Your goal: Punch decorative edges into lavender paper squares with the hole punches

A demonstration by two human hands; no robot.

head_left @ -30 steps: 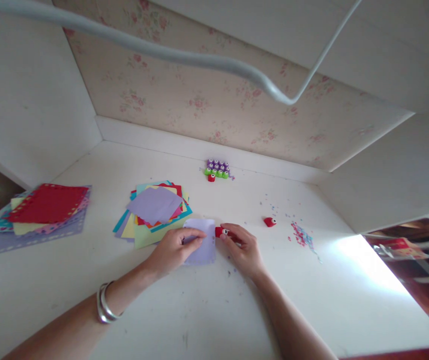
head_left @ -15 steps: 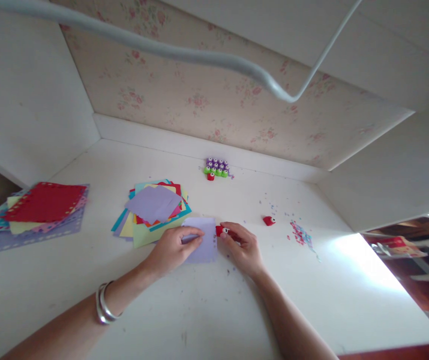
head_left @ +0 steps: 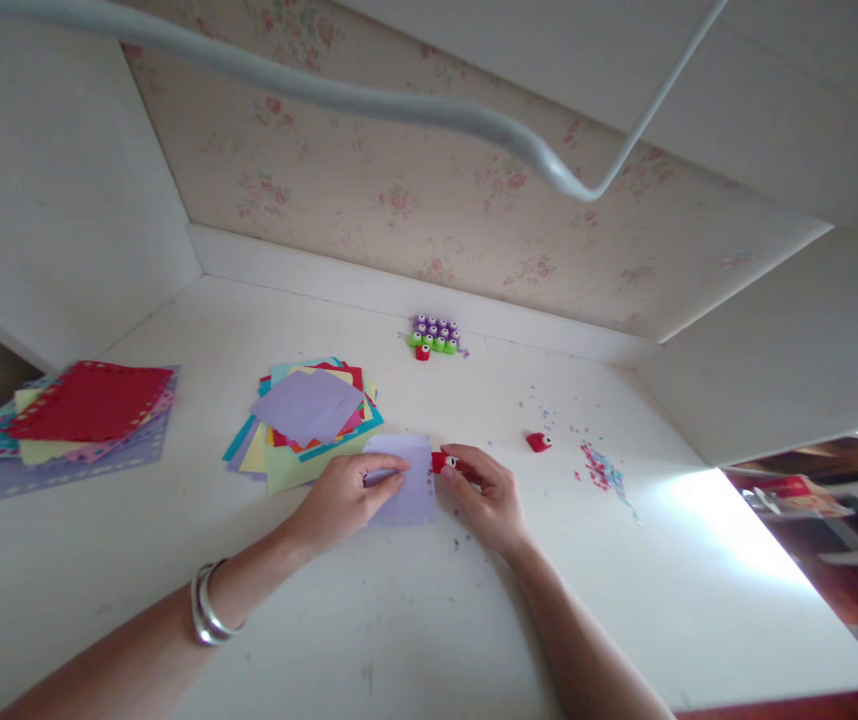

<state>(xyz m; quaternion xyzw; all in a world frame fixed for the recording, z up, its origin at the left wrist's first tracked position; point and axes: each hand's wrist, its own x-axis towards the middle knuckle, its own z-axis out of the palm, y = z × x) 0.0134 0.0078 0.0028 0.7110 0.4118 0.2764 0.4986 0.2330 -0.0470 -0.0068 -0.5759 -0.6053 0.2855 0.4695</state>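
Note:
A small purple sheet of paper (head_left: 408, 500) lies on the white table, pinched at its left side between the thumb and fingers of my left hand (head_left: 350, 495). My right hand (head_left: 485, 495) grips a small red craft punch (head_left: 440, 462) at the sheet's right edge. A few punched holes or bits show near that edge. Another red craft punch (head_left: 539, 442) rests farther right, apart from both hands.
Left of the sheet is a pile of coloured papers (head_left: 309, 405); farther left lies a stack of hole-edged sheets (head_left: 99, 405). Purple, green and red punches (head_left: 435, 335) stand in rows near the wall. Paper confetti (head_left: 601, 468) is scattered at right. A white bar (head_left: 399, 105) crosses overhead.
Both hands keep almost the same place, with the paper and the red punch still held. The view has shifted very slightly.

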